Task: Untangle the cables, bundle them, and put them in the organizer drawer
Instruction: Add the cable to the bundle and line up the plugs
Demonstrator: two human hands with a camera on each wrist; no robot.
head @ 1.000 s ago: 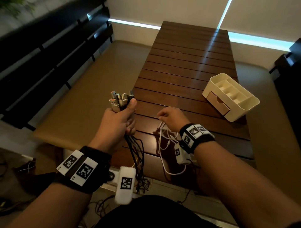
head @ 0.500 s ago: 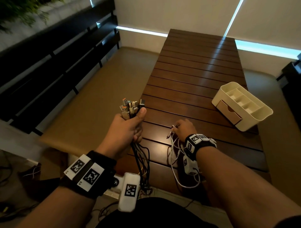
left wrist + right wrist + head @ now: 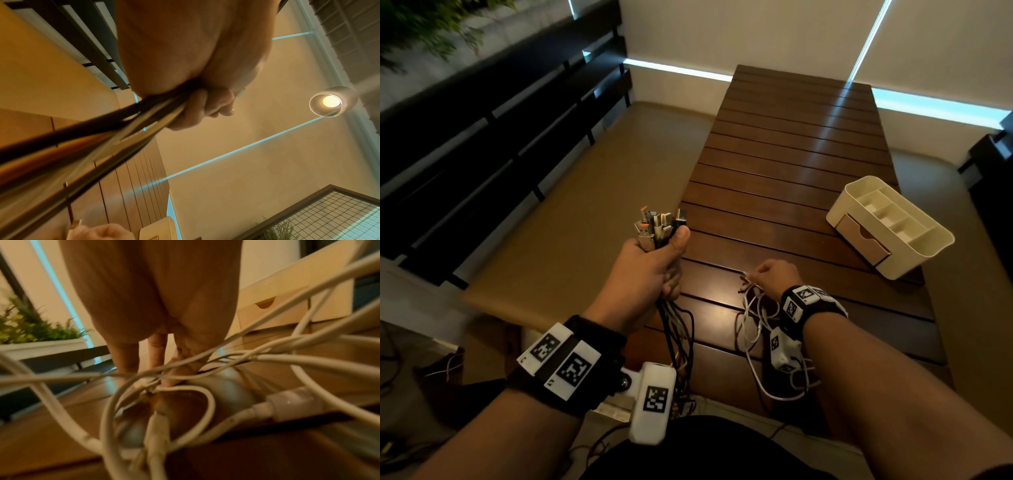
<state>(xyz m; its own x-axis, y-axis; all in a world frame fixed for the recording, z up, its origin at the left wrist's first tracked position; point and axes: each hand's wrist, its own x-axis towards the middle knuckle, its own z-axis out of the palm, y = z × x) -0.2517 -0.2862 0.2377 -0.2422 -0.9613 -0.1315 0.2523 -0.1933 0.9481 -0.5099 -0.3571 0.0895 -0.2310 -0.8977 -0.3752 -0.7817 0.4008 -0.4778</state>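
My left hand [image 3: 654, 263] grips a bundle of dark cables [image 3: 674, 329] upright, with several USB plugs [image 3: 657, 224] sticking up above the thumb. The cords hang down past the table's near edge, blurred close to the lens in the left wrist view [image 3: 86, 146]. My right hand [image 3: 774, 277] is low over the slatted wooden table [image 3: 791, 154] and pinches the ends of white cables [image 3: 753, 329], which loop in a loose tangle under the wrist [image 3: 185, 386]. The cream organizer [image 3: 928, 246] stands at the right, its tan drawer [image 3: 859, 236] closed.
A tan padded bench [image 3: 571, 219] runs along the table's left side below dark horizontal rails [image 3: 482, 113]. More loose cables [image 3: 393, 356] lie on the floor at the lower left. A planter with green plants [image 3: 30, 331] shows in the right wrist view.
My right hand has slid right and nearer along the table with the white cable ends. The left hand keeps the same grip on the dark bundle. The head view has shifted.
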